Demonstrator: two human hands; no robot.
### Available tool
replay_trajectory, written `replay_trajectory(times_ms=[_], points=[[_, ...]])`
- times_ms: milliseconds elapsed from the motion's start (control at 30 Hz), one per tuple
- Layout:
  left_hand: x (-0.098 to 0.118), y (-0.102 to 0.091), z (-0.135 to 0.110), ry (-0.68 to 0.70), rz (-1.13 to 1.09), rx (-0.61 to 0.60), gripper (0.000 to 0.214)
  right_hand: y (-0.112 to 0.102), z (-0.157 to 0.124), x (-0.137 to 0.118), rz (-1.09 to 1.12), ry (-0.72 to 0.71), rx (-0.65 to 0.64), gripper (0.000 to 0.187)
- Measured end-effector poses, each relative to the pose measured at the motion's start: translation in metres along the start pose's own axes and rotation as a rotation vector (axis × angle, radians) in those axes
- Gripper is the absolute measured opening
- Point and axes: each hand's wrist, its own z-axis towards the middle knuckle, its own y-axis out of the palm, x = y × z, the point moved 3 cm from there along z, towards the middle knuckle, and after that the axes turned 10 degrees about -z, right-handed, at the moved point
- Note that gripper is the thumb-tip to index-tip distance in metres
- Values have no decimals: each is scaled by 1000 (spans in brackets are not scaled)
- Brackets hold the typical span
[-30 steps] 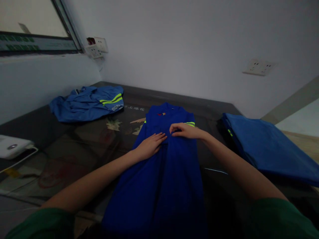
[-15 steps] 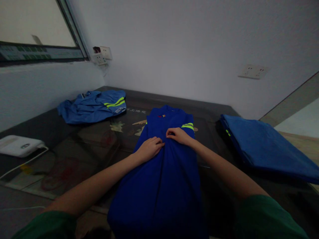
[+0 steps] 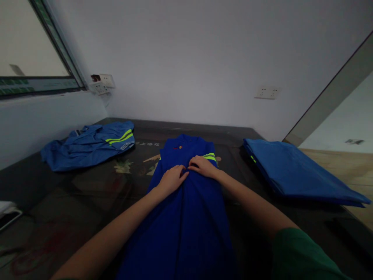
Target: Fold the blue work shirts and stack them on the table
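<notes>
A dark blue work garment (image 3: 201,217) lies lengthwise on the dark table, its collar at the far end and its lower part towards me. It has a small red and yellow chest emblem and yellow-green stripes on a sleeve. My left hand (image 3: 174,178) pinches the cloth at the front centre line, fingers bent. Just across that line my right hand (image 3: 202,166) pinches the cloth too, its fingertips close to those of my left hand. Whatever lies between the fingertips is too small to make out.
A crumpled lighter blue garment (image 3: 93,144) with yellow-green stripes lies at the left. Folded blue clothing (image 3: 294,171) is stacked at the right. A white device (image 3: 8,212) sits at the left edge. Wall sockets (image 3: 267,92) are on the back wall.
My hands have come together at the garment's centre line; the fingertips were farther apart before. The camera view has shifted, so the table and wall appear moved.
</notes>
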Motion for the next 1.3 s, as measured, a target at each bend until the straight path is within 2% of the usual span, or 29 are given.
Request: replay_trajectory(times_ms=[133,233,367,467,767,933,1067,1200,1300], points=[[2,10,22,7,56,-13,28,-17,-7,55,64,113,102,21],[-2,19,26,58,14,-31,27,-24,-17,91,125,188,101,20],[-8,23,25,76,-57,-35,23,-15,-27,104,178,96,15,21],[-10,23,24,52,-136,-37,22,-6,-30,102,161,65,4,24],[-21,24,33,-75,-470,-69,14,10,-36,99,60,144,4,27],[-20,24,35,-111,-506,-108,19,0,-35,94,56,143,26,28],[-19,25,36,-84,-477,-102,20,-15,-23,59,129,49,64,27],[-19,15,39,-45,-483,-177,25,-11,-10,15,225,-113,-102,21],[-15,-2,38,12,-381,-292,26,-6,-5,5,294,-125,-166,15]])
